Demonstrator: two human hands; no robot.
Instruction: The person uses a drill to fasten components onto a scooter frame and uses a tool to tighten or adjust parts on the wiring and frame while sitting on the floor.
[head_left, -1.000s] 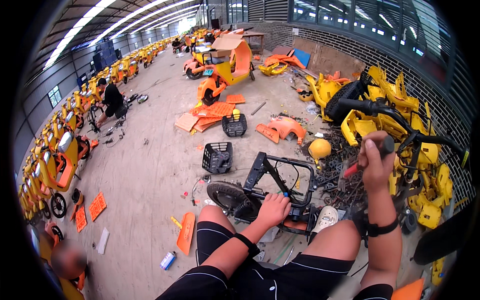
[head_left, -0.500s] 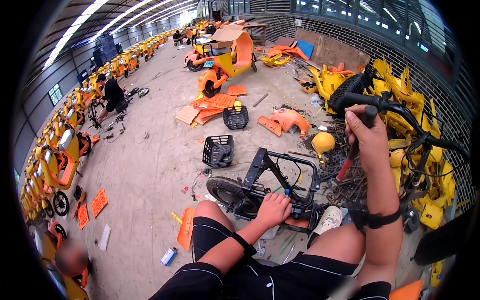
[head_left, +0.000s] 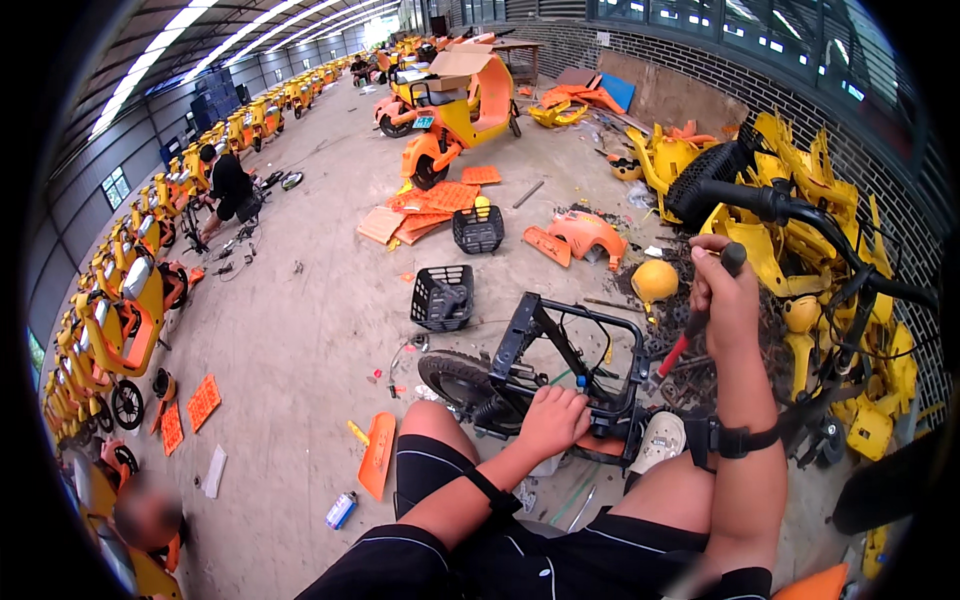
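My left hand (head_left: 553,420) has its fingers curled over the black metal frame (head_left: 527,318) between my knees, below a small blue fitting (head_left: 582,382). A tyred wheel (head_left: 450,376) is attached at the frame's left. My right hand (head_left: 728,298) grips a long tool with a black and red handle (head_left: 676,355), held slanting, its lower end down-left beside the frame's right side. Behind it are black handlebars (head_left: 775,200) and a pile of dark metal parts (head_left: 750,350).
Yellow panels (head_left: 875,420) are heaped at the right wall. Black baskets (head_left: 440,280), orange panels (head_left: 440,197) and a yellow helmet-like shell (head_left: 655,278) lie ahead. Scooters (head_left: 130,330) line the left. A crouching person (head_left: 228,185) is at back left, an orange scooter (head_left: 480,100) beyond.
My right hand rose and then dipped slightly, moving left, and the tool swung to point more steeply down beside the frame. My left hand stays on the frame.
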